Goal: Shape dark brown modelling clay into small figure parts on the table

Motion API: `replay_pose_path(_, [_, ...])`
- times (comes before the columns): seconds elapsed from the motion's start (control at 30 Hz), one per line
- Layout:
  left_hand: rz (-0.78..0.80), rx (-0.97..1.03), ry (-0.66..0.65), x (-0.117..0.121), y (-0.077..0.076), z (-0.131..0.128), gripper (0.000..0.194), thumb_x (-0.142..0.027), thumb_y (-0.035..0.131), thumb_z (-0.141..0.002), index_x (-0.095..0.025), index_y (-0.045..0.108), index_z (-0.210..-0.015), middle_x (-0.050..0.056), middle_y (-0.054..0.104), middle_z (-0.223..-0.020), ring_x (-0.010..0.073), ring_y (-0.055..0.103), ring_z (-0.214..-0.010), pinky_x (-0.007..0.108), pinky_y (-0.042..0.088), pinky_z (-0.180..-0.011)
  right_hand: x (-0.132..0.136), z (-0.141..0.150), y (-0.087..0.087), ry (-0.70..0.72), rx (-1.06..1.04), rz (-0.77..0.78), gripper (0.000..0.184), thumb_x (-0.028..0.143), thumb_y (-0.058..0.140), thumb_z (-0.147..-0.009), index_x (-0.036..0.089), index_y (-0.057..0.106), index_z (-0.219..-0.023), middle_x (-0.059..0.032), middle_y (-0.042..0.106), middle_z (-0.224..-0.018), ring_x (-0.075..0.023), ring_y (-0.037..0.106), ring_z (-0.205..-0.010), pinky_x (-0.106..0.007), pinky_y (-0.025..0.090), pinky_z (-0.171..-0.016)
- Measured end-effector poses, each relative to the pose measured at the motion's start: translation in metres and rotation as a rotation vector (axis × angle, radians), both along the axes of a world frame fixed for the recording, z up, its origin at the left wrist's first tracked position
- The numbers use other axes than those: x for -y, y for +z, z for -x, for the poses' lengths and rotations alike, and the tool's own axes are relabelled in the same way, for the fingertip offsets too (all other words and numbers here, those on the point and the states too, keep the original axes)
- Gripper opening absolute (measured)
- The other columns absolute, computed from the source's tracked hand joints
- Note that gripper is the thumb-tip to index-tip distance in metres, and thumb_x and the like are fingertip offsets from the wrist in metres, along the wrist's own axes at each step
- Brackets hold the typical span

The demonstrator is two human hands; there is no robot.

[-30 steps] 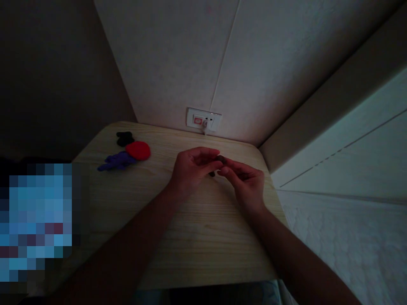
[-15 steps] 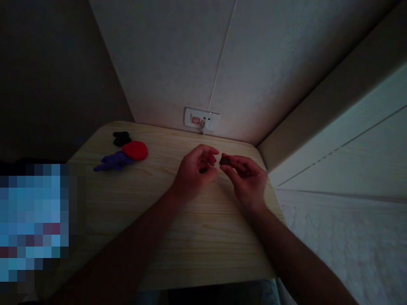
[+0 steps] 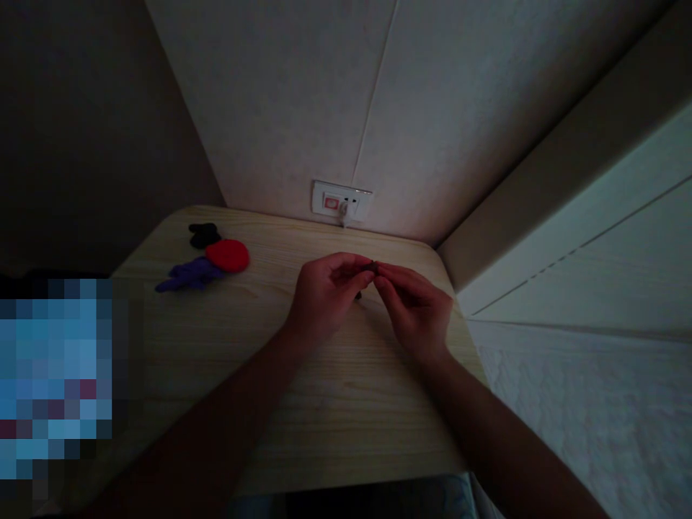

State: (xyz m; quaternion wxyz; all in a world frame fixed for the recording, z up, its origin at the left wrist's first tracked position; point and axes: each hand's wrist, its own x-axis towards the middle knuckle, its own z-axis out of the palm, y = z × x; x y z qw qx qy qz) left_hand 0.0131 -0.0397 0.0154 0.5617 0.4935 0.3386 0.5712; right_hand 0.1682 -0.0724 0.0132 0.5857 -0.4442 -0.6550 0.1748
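Note:
My left hand (image 3: 325,295) and my right hand (image 3: 417,306) meet over the wooden table (image 3: 324,411), fingertips touching. Between them both hands pinch a small dark lump of modelling clay (image 3: 372,267), mostly covered by the fingers. Just under my left fingers a second small dark bit (image 3: 358,295) shows; I cannot tell whether it lies on the table. To the left of my hands are a flattened red piece of clay (image 3: 228,256), an uneven purple piece (image 3: 192,275) and a black piece (image 3: 204,235), set close against one another.
A wall socket (image 3: 342,202) with a plug in it sits just above the table's back edge. A pale panel (image 3: 584,238) rises on the right, beside a white quilted surface (image 3: 589,418). A blurred-out bluish patch covers the lower left.
My left hand has closed its fingers and come up to my right hand, so both now pinch the dark lump. Before, only the right hand held it. The coloured pieces stay put.

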Motion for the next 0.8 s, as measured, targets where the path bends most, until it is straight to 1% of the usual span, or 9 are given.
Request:
replay_pose_path(0.07, [-0.026, -0.035, -0.001, 0.001, -0.001, -0.001, 0.019, -0.027, 0.084, -0.079, -0.016, 0.081, -0.093, 0.005, 0.08, -0.086, 0.0153, 0.073, -0.075, 0.026, 0.059, -0.071, 0.002, 0.001, 0.002, -0.046, 0.035, 0.002, 0.017, 0.024, 0.075, -0.094, 0.03, 0.084, -0.107, -0.0047, 0.084, -0.109, -0.0228, 0.08, -0.1, -0.04, 0.067, -0.092])
replay_pose_path(0.17, [-0.04, -0.053, 0.0, 0.001, -0.002, -0.001, 0.016, -0.028, 0.08, -0.083, -0.016, 0.082, -0.093, 0.005, 0.079, -0.081, 0.0148, 0.072, -0.072, 0.026, 0.058, -0.068, 0.005, 0.002, 0.003, -0.076, 0.021, 0.022, 0.017, 0.026, 0.076, -0.092, 0.03, 0.084, -0.107, -0.0034, 0.085, -0.108, -0.0235, 0.081, -0.099, -0.041, 0.067, -0.092])
replay_pose_path(0.27, [-0.044, -0.054, -0.003, 0.002, -0.002, -0.001, 0.014, -0.027, 0.078, -0.083, -0.017, 0.081, -0.092, 0.004, 0.078, -0.079, 0.015, 0.071, -0.072, 0.027, 0.058, -0.068, 0.005, 0.003, 0.003, -0.074, -0.057, 0.109, 0.015, 0.032, 0.08, -0.089, 0.031, 0.085, -0.103, -0.0031, 0.085, -0.106, -0.0243, 0.081, -0.097, -0.042, 0.067, -0.092])
replay_pose_path(0.37, [-0.052, -0.067, -0.008, 0.003, 0.0, 0.0, 0.013, -0.027, 0.078, -0.083, -0.016, 0.08, -0.09, 0.005, 0.079, -0.081, 0.0166, 0.073, -0.074, 0.028, 0.059, -0.07, 0.004, 0.004, 0.004, -0.065, -0.168, 0.234, 0.019, 0.037, 0.087, -0.081, 0.027, 0.086, -0.098, -0.0045, 0.085, -0.1, -0.0246, 0.082, -0.089, -0.042, 0.069, -0.087])
replay_pose_path(0.47, [-0.054, -0.056, -0.028, 0.003, 0.001, 0.001, 0.01, -0.025, 0.077, -0.081, -0.016, 0.079, -0.087, 0.005, 0.079, -0.081, 0.0173, 0.074, -0.073, 0.029, 0.06, -0.071, 0.0, 0.004, 0.008, -0.017, -0.272, 0.361, 0.027, 0.042, 0.091, -0.074, 0.023, 0.085, -0.091, -0.0055, 0.085, -0.089, -0.0228, 0.08, -0.079, -0.039, 0.068, -0.079])
replay_pose_path(0.57, [-0.038, -0.036, -0.061, 0.003, 0.002, 0.002, 0.01, -0.024, 0.078, -0.08, -0.016, 0.078, -0.086, 0.005, 0.079, -0.081, 0.0176, 0.074, -0.074, 0.03, 0.061, -0.072, -0.005, 0.001, 0.01, 0.089, -0.303, 0.428, 0.028, 0.045, 0.091, -0.074, 0.021, 0.082, -0.084, -0.0031, 0.081, -0.074, -0.0174, 0.074, -0.067, -0.032, 0.064, -0.067])
replay_pose_path(0.67, [-0.059, -0.03, -0.079, 0.003, 0.001, 0.0, 0.011, -0.024, 0.079, -0.08, -0.017, 0.077, -0.086, 0.005, 0.079, -0.084, 0.0176, 0.075, -0.079, 0.03, 0.061, -0.076, -0.009, -0.002, 0.008, 0.139, -0.308, 0.417, 0.028, 0.046, 0.09, -0.075, 0.02, 0.077, -0.079, 0.0, 0.075, -0.067, -0.0129, 0.065, -0.057, -0.026, 0.055, -0.056])
replay_pose_path(0.73, [-0.082, -0.036, -0.074, 0.003, 0.0, -0.002, 0.012, -0.025, 0.08, -0.08, -0.017, 0.077, -0.088, 0.005, 0.078, -0.088, 0.0174, 0.075, -0.082, 0.029, 0.061, -0.077, -0.01, -0.003, 0.005, 0.14, -0.329, 0.376, 0.029, 0.047, 0.088, -0.077, 0.021, 0.075, -0.079, 0.0013, 0.072, -0.066, -0.0115, 0.061, -0.055, -0.025, 0.052, -0.054])
replay_pose_path(0.8, [-0.094, -0.036, -0.058, 0.003, 0.0, -0.004, 0.012, -0.025, 0.08, -0.081, -0.017, 0.077, -0.089, 0.005, 0.078, -0.091, 0.0173, 0.075, -0.085, 0.028, 0.061, -0.078, -0.01, -0.002, 0.003, 0.121, -0.335, 0.334, 0.029, 0.048, 0.085, -0.08, 0.021, 0.073, -0.08, 0.0017, 0.07, -0.066, -0.0113, 0.06, -0.056, -0.025, 0.051, -0.054])
